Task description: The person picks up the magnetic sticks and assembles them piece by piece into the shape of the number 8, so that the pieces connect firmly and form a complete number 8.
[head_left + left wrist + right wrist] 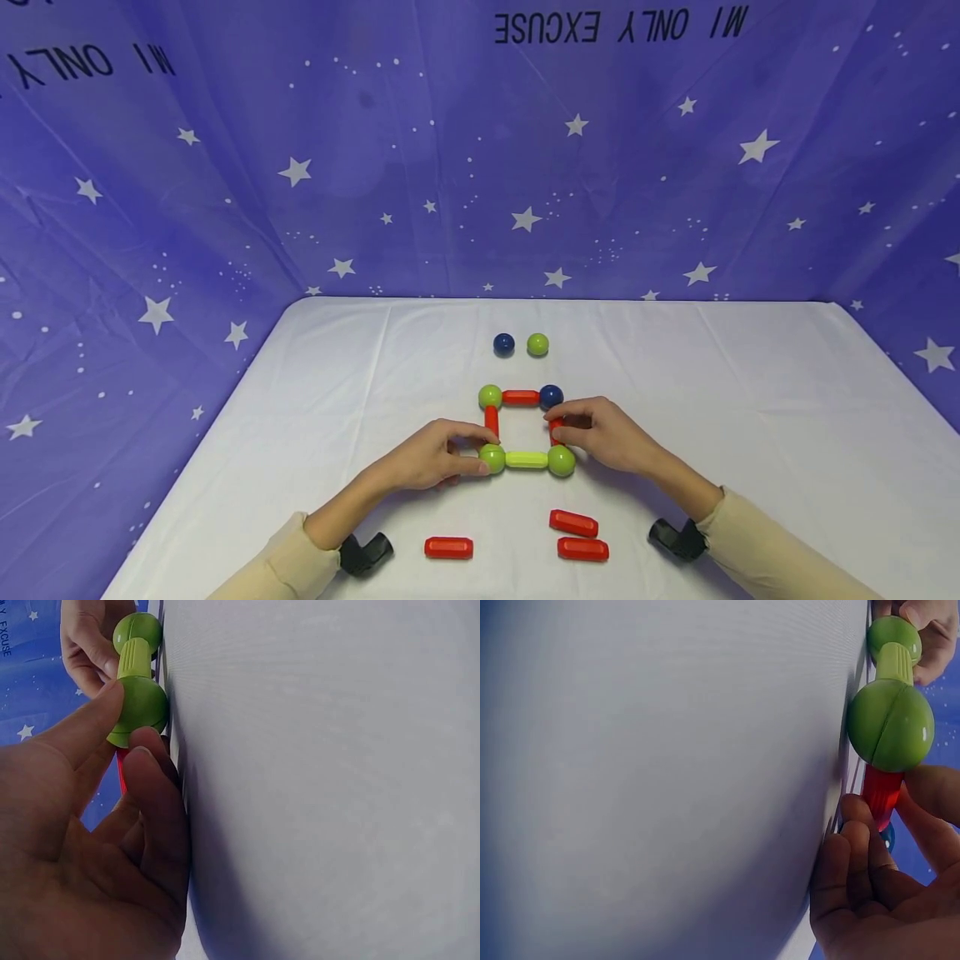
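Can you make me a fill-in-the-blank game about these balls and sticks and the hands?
1. The left hand pinches a ____ ball.
2. The right hand holds a ____ stick.
3. Near the person, ____ loose sticks lie on the table.
4. Beyond the square, a loose green ball sits beside a loose ____ ball.

Missing words: green; red; three; blue.
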`<state>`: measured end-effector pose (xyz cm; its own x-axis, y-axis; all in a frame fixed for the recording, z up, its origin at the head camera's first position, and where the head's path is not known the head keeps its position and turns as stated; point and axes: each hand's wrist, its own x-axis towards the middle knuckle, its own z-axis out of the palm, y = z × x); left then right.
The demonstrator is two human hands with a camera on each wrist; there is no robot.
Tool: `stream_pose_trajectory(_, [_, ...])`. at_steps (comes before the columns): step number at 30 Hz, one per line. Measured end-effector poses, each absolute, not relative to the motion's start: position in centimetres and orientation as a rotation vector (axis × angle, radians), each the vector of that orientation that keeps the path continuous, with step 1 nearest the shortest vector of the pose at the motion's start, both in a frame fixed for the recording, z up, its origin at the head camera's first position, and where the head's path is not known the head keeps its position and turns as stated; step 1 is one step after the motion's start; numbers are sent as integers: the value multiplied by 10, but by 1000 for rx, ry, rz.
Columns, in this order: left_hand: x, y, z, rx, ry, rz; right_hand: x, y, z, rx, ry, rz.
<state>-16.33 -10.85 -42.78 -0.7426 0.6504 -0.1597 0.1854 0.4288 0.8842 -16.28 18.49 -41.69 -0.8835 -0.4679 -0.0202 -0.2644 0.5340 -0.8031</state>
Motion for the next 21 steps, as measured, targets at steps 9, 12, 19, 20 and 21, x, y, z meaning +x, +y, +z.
stream_pose_trajectory(9, [-163, -109, -428, 709, 2196, 1281, -163, 182, -418, -615, 2558, -1222])
stream_pose_trajectory(12, [-163, -109, -428, 708, 2198, 1280, -162, 182, -417, -611, 2569, -1209])
stream_pose_trajectory(19, [-163, -108, -428, 715, 2203, 1272, -163, 182, -416, -594, 2610, -1176])
stream_pose_trajectory(20, [-163, -109, -428, 715, 2204, 1270, -163, 182, -415, -593, 2608, -1178])
stream_pose_trajectory(21, [-163, -109, -428, 715, 2203, 1269, -163, 182, -415, -600, 2602, -1182])
